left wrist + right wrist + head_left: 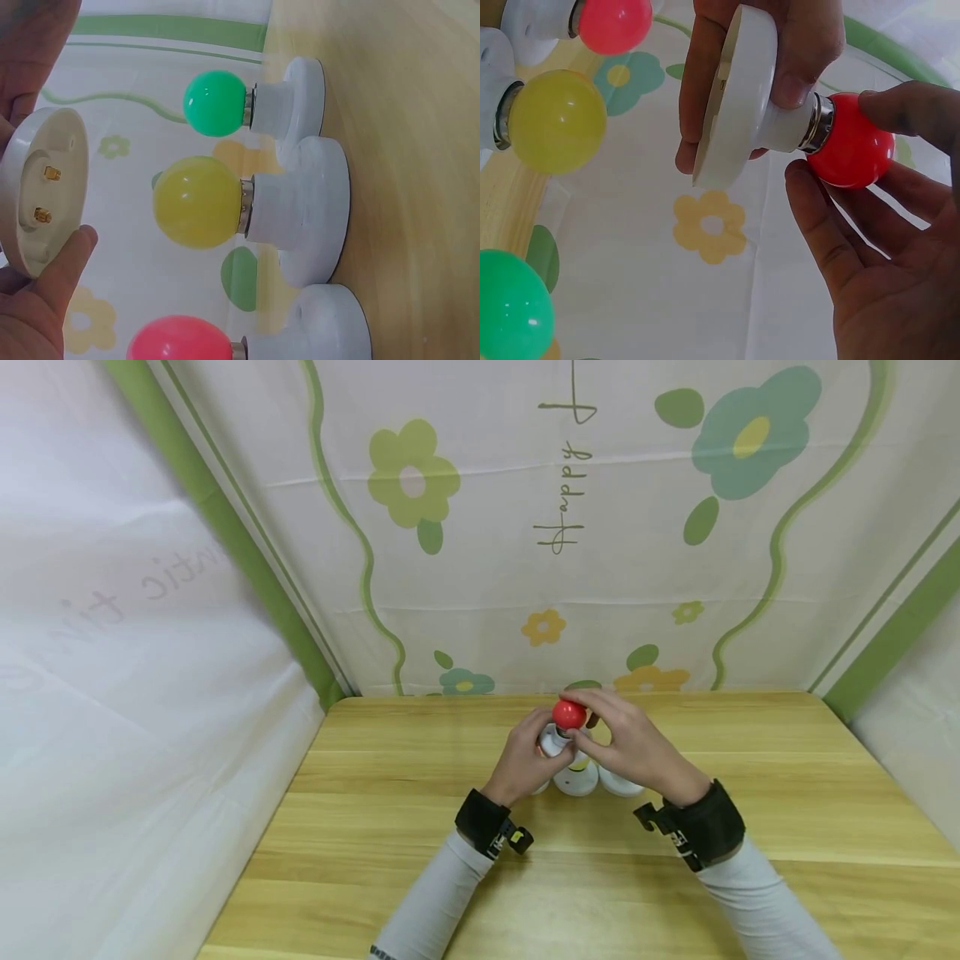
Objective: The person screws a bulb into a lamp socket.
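Note:
My left hand grips a white lamp holder above the table, its round base tilted on edge. Two brass contacts show on the underside of that base in the left wrist view. A red light bulb sits at the mouth of the holder, its metal cap partly showing. The thumb and fingers of my right hand pinch the red bulb from around its glass. Below the hands, a yellow bulb, a green bulb and a pinkish-red bulb stand in white holders.
The three standing holders form a row on the wooden table, close to each other and partly hidden by my hands in the head view. Behind the table's far edge hangs a white flowered curtain. Another white cloth wall borders the left side.

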The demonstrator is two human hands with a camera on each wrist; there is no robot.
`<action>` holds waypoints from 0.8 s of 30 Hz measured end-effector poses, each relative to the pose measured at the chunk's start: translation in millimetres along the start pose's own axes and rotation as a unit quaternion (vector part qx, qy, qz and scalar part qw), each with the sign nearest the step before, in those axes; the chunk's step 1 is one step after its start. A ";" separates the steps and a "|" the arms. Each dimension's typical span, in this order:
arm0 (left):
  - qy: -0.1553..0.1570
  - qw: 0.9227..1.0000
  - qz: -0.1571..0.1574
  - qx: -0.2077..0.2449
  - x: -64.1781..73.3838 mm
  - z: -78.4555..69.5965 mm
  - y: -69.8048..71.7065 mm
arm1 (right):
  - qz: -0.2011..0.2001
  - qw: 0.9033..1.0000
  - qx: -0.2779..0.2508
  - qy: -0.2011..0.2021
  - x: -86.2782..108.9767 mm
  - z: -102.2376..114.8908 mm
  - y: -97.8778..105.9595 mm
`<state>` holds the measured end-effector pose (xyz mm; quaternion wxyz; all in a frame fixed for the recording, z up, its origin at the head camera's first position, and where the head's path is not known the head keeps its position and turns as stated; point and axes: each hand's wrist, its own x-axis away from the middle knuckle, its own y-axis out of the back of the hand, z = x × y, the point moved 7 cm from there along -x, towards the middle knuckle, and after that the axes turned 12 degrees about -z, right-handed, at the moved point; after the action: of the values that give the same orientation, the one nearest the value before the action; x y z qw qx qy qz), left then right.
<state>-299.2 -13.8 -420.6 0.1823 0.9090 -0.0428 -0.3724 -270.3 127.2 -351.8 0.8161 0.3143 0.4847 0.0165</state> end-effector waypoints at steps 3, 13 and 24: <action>-0.008 1.000 -0.002 -0.003 0.2 -0.3 -0.2 | -0.003 1.000 0.000 -0.001 0.3 -0.5 -0.2; -0.010 1.000 -0.005 -0.011 0.2 -4.2 0.9 | -0.003 1.000 0.011 -0.016 -1.0 -2.6 0.8; 0.006 1.000 0.000 -0.017 0.6 -3.6 0.5 | -0.003 0.999 0.030 -0.019 -0.6 -3.1 1.7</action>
<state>-296.3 -13.3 -418.4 0.1981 0.9081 -0.0354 -0.3673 -272.6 129.9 -351.6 0.8156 0.3370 0.4704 -0.0064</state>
